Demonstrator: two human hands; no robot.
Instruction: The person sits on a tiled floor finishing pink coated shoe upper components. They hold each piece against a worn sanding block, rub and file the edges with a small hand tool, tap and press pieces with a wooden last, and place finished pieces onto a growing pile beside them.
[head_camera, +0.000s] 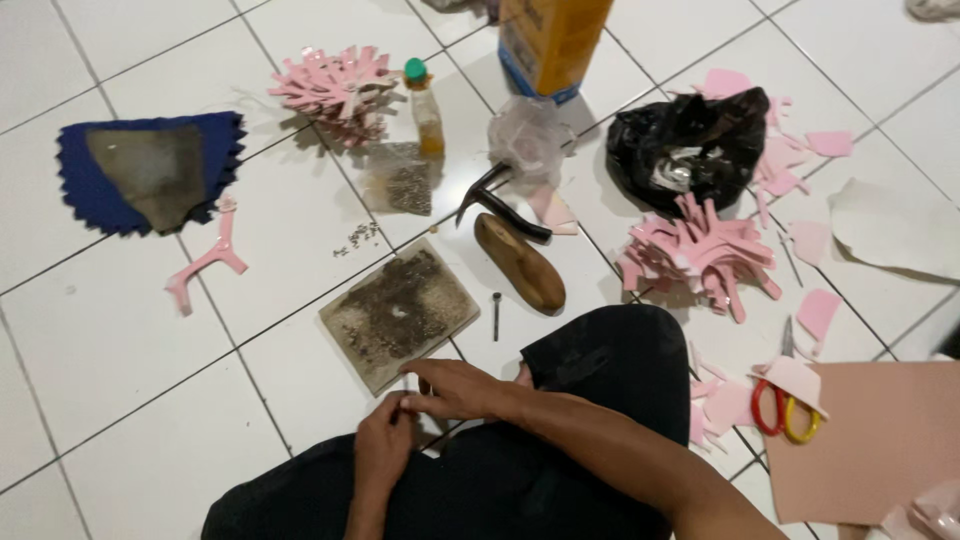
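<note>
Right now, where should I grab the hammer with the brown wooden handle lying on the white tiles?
Grip the hammer by its thick brown wooden handle, coming from above on the near side. It lies flat and bare, while the dark metal claw head points away toward the clear plastic bag.

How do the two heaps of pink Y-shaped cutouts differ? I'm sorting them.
The far heap of pink Y-shaped cutouts beside the small bottle is compact and neatly fanned; the near heap of pink Y-shaped cutouts below the black plastic bag is wider, looser, ringed by scraps. Both lie on white floor tiles.
</note>
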